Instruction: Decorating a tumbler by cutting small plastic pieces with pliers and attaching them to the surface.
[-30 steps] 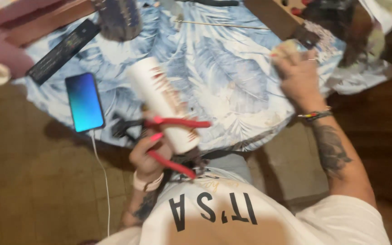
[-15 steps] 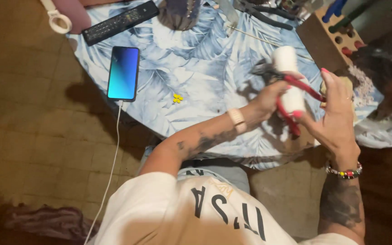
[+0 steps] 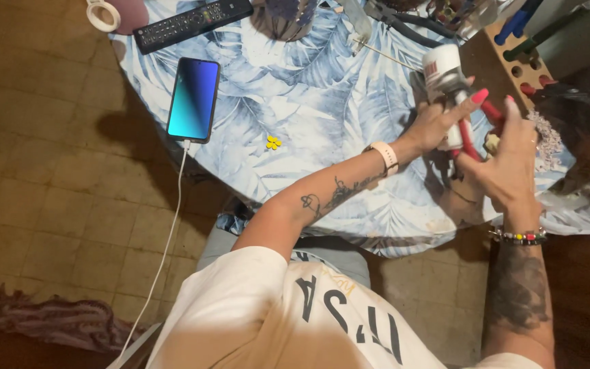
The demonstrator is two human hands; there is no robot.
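At the bench's far right, the left hand [image 3: 438, 123] gripped red-handled metal pliers [image 3: 469, 133] beside the upright white cylindrical plastic bottle [image 3: 443, 75], the right hand [image 3: 510, 164] closing on them from the near side.

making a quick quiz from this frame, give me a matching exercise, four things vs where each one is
Things:
1. phone
2. remote control
3. yellow flower
4. white bottle

Places:
A. in the hands with the red-handled pliers
B. far edge of the table, top left
C. alone on the cloth, mid-table
D. near table edge, white cable plugged in

Pairs: 1-D, 2-B, 3-C, 4-A
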